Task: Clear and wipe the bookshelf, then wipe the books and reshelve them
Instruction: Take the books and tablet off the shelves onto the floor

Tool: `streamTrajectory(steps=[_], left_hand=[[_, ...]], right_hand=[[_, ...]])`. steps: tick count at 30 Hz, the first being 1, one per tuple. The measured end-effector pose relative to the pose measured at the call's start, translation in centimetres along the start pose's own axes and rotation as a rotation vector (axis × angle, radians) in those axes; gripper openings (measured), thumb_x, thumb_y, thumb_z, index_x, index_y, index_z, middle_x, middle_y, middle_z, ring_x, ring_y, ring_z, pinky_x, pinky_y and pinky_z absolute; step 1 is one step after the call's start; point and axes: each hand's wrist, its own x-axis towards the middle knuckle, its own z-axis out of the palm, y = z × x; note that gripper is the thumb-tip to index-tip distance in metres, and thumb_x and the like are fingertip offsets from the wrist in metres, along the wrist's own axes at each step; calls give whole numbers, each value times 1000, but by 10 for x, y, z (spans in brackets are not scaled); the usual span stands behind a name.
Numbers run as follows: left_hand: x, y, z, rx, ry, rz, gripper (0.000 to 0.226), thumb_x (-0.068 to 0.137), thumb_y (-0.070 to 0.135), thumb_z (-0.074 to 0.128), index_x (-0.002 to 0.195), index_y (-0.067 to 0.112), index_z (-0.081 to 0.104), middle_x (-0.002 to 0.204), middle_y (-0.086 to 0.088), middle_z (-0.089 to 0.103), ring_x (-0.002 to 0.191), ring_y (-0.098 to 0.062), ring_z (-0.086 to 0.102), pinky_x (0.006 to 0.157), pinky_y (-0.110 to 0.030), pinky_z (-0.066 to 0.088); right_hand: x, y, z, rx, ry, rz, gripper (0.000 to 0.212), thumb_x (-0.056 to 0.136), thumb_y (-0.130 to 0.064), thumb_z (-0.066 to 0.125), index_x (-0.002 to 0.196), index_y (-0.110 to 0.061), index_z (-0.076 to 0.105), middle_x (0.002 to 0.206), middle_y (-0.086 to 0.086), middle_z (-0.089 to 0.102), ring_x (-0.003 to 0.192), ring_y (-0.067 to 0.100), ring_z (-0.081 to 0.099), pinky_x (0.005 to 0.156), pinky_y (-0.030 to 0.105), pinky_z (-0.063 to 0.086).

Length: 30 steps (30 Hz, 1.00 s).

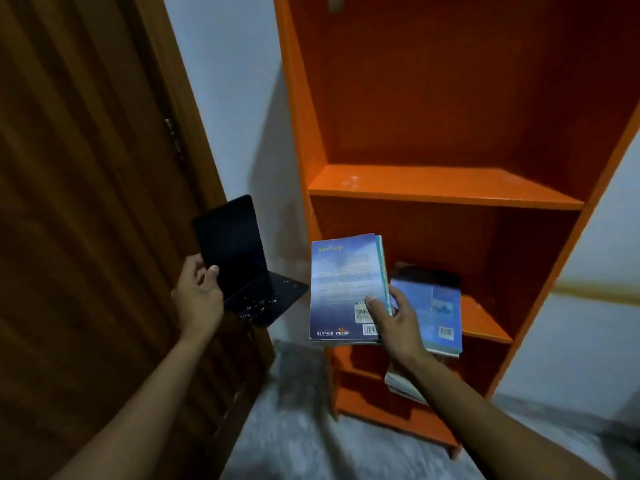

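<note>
An orange bookshelf (446,185) stands against the wall, its upper shelves bare. My right hand (394,320) grips a blue paperback (346,285), back cover up, in front of the shelf's left edge. Behind it a small stack of books (436,306) lies flat on a lower shelf, a blue one on top and a dark one under it. More pale books (401,386) sit on the shelf below, partly hidden by my forearm. My left hand (199,292) holds a dark folding case or book (239,258), hinged open, left of the shelf.
A brown wooden door (86,202) fills the left side. A pale wall (228,81) runs between door and shelf. The floor (294,427) is grey and mottled.
</note>
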Motion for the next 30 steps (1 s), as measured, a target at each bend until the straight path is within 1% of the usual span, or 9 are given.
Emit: streamTrajectory(steps=[2, 3, 7, 9, 13, 17, 19, 25, 30], left_hand=[[-14, -30, -13, 39, 10, -50, 17, 103, 15, 49, 119, 16, 54, 119, -13, 66, 71, -43, 61, 42, -25, 50], [-24, -45, -17, 50, 12, -94, 18, 104, 16, 49, 121, 17, 54, 116, -8, 67, 66, -40, 60, 42, -28, 48], [-60, -135, -18, 96, -2, -215, 16, 102, 21, 55, 115, 30, 60, 83, 16, 61, 70, -5, 60, 64, -23, 50], [-85, -191, -13, 88, -83, -283, 10, 102, 19, 55, 110, 23, 59, 79, 12, 58, 74, 3, 61, 65, -13, 48], [-147, -320, 11, 140, -171, -469, 31, 98, 32, 55, 107, 3, 61, 95, -20, 65, 91, -35, 64, 83, -49, 52], [-213, -418, 51, 47, -210, -510, 6, 99, 6, 56, 105, 7, 58, 92, -5, 60, 86, -5, 60, 84, -26, 50], [-243, -471, 72, 62, -235, -515, 7, 96, -2, 58, 99, 4, 56, 86, -6, 58, 80, -3, 60, 76, -18, 48], [-332, -607, 138, 56, -208, -681, 27, 92, 2, 62, 88, 29, 60, 93, -4, 66, 94, -31, 65, 82, -39, 55], [-374, -684, 182, 30, -208, -702, 15, 92, -1, 62, 94, 14, 60, 87, 1, 64, 86, -22, 62, 77, -37, 55]], right_hand=[[-10, 28, 11, -5, -53, 93, 26, 93, -18, 67, 118, -22, 60, 103, 12, 74, 85, 27, 74, 74, 42, 61], [-15, 42, 16, -12, -65, 136, 28, 94, -15, 66, 121, -14, 60, 103, 12, 74, 82, 21, 74, 71, 37, 60], [-35, 117, 37, 27, -85, 309, 22, 95, -9, 62, 118, -11, 59, 95, 12, 74, 69, 19, 71, 60, 38, 58], [-46, 168, 43, 7, -77, 382, 24, 95, -9, 63, 119, -12, 59, 98, 12, 74, 71, 20, 71, 58, 37, 58], [-70, 277, 46, -32, -39, 528, 28, 95, -14, 64, 121, -16, 57, 94, 11, 73, 65, 21, 71, 49, 33, 54], [-89, 393, 36, -59, 29, 660, 32, 95, -16, 64, 123, -18, 49, 95, 10, 71, 72, 29, 71, 52, 38, 56], [-98, 451, 28, -86, 67, 711, 33, 96, -15, 63, 124, -17, 47, 96, 12, 69, 71, 29, 70, 48, 36, 56], [-123, 621, 6, -191, 170, 765, 25, 96, -15, 63, 118, -13, 52, 103, 17, 68, 75, 32, 69, 54, 42, 59], [-135, 721, -1, -223, 215, 770, 16, 96, -17, 63, 107, -22, 53, 102, 16, 68, 85, 37, 69, 65, 50, 60]])
